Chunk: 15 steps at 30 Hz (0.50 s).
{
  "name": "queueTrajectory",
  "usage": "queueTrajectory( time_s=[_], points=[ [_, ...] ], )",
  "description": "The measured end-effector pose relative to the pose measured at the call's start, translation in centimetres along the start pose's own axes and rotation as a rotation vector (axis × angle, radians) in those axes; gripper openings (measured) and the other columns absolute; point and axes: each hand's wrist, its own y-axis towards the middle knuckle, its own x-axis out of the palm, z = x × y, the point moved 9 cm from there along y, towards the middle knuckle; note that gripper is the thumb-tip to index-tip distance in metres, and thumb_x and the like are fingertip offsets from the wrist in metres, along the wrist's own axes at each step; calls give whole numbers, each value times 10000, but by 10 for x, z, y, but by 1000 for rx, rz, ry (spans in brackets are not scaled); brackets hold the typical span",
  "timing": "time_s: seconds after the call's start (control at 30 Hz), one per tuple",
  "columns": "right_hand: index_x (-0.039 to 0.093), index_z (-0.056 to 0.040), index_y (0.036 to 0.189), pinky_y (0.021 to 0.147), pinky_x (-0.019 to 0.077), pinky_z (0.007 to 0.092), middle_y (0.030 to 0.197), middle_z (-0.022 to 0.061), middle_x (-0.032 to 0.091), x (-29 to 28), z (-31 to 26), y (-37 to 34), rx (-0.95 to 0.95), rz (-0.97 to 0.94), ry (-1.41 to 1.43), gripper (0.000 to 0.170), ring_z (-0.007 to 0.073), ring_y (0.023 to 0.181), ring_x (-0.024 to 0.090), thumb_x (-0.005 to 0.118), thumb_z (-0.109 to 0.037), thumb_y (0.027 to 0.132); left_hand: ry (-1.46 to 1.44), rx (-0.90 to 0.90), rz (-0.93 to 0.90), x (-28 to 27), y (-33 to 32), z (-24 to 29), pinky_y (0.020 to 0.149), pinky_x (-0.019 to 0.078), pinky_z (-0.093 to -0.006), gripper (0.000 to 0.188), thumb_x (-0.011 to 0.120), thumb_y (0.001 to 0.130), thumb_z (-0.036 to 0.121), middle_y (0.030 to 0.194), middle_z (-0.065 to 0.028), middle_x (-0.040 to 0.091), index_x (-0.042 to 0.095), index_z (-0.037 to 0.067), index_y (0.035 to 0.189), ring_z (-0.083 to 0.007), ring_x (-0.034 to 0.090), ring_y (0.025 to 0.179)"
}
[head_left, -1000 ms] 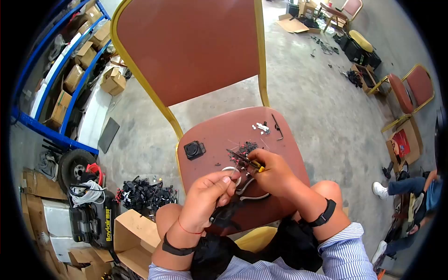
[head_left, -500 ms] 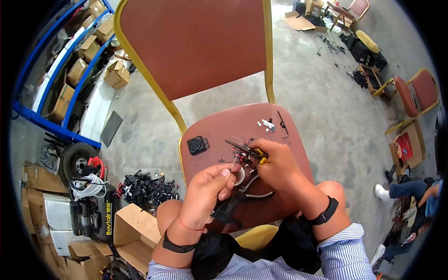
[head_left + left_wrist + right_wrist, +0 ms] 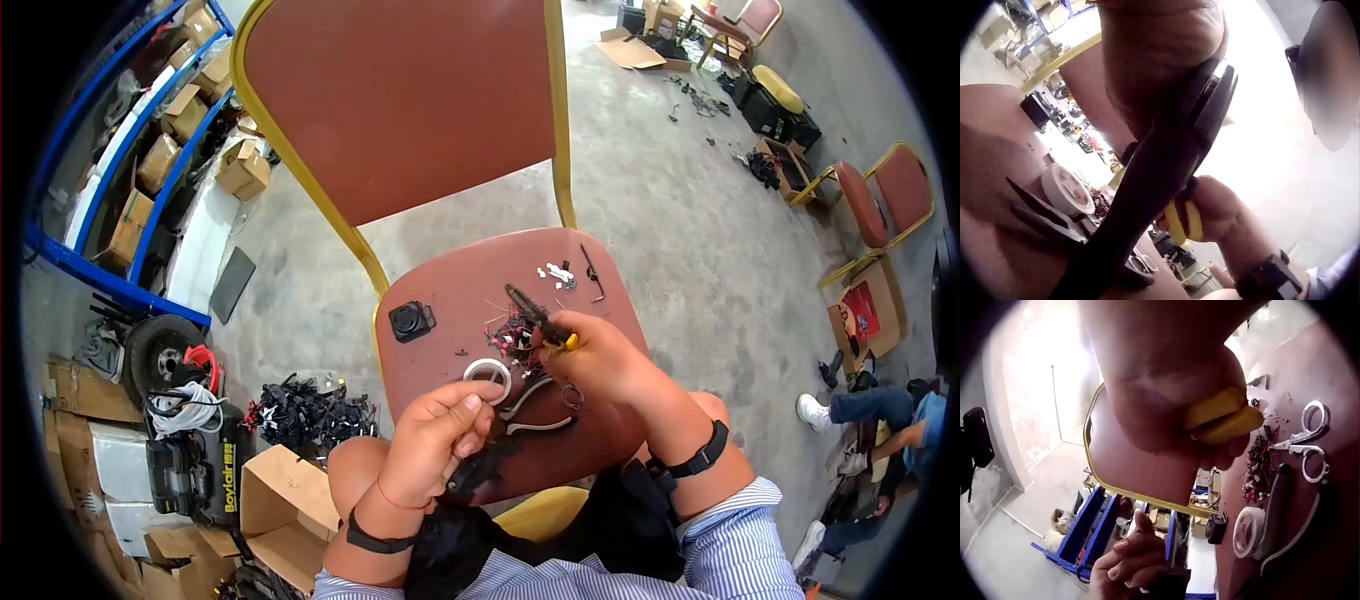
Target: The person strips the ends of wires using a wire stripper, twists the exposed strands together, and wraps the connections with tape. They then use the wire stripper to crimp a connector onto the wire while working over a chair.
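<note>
The person's right hand grasps yellow-handled pliers, fingers wrapped round the grips, tips pointing clear — presumably ready for use. Above the front left of the chair seat, the left hand pinches a thin wire, seemingly to leave its end exposed. Scraps lie mid-seat, tape nearer the front edge; the hex key sits by the far right corner — probably set aside.

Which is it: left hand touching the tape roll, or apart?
Apart. The right wrist view shows a clear gap between left hand and tape roll; head view only overlaps them.
</note>
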Motion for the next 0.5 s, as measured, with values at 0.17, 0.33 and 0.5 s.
queueTrajectory(
  time_s=[0.17, 0.33, 0.5],
  points=[
    [642, -16, 1219, 867, 522, 462, 1058, 252, 706, 9, -14, -8, -29, -19, -366, 350, 423, 1030, 675, 683, -160, 902, -45, 3, 17, -8, 5, 5, 563, 398, -212, 270, 541, 1039, 104, 839, -68, 619, 647, -71, 1216, -71, 464, 591],
    [640, -30, 1223, 732, 522, 457, 991, 227, 706, -2, -28, -19, -93, 111, -532, 306, 405, 868, 683, 676, -167, 951, -24, 7, 35, -11, 9, 5, 569, 411, -215, 271, 544, 1039, 106, 847, -72, 629, 645, -68, 1220, -70, 479, 596],
    [630, -33, 1251, 804, 525, 471, 1039, 249, 696, -6, -41, -27, -136, 217, -505, 330, 442, 985, 663, 671, -139, 941, -5, 23, 41, -15, 11, 7, 569, 410, -216, 268, 544, 1040, 105, 845, -67, 633, 643, -61, 1225, -74, 490, 601]
  ],
)
